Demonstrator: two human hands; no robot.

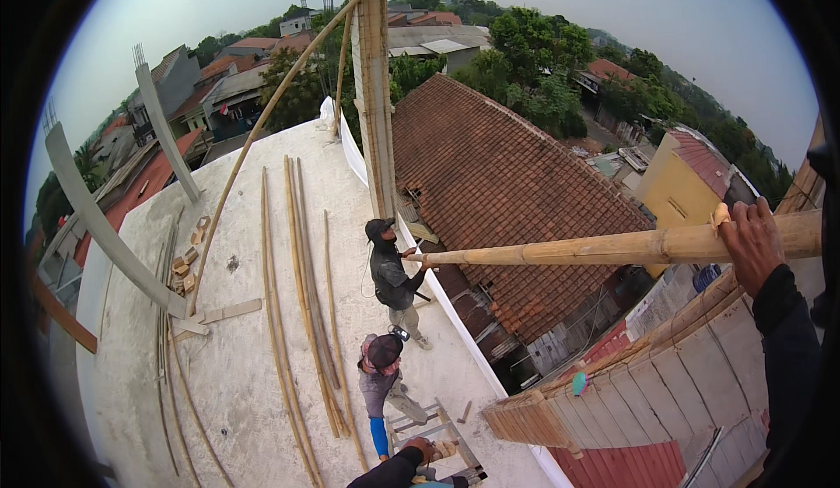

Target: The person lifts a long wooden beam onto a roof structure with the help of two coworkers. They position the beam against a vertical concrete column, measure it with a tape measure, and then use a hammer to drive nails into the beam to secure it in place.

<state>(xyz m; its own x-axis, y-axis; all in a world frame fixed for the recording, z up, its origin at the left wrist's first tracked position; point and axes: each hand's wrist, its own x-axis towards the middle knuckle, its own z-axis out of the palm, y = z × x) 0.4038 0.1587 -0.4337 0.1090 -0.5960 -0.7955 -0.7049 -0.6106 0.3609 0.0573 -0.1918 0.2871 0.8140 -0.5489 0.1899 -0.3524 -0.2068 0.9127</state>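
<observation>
My right hand [754,238] grips a long bamboo pole [569,252] at the right, beside a small pale piece I cannot make out. A worker in dark clothes and cap [390,278] holds the pole's far end. A black-sleeved arm at the lower edge appears to be mine, with my left hand [418,451] low by a ladder [468,462]; its grip is unclear. Just above it, another worker with a blue sleeve [385,374] bends over the ladder.
Bamboo poles [297,295] lie along the white slab [236,374], which has wood offcuts, concrete posts [162,129] and a tall timber column [376,94] with a diagonal brace. Beyond its edge are a tiled roof [490,182] and boarded formwork [656,374] at lower right.
</observation>
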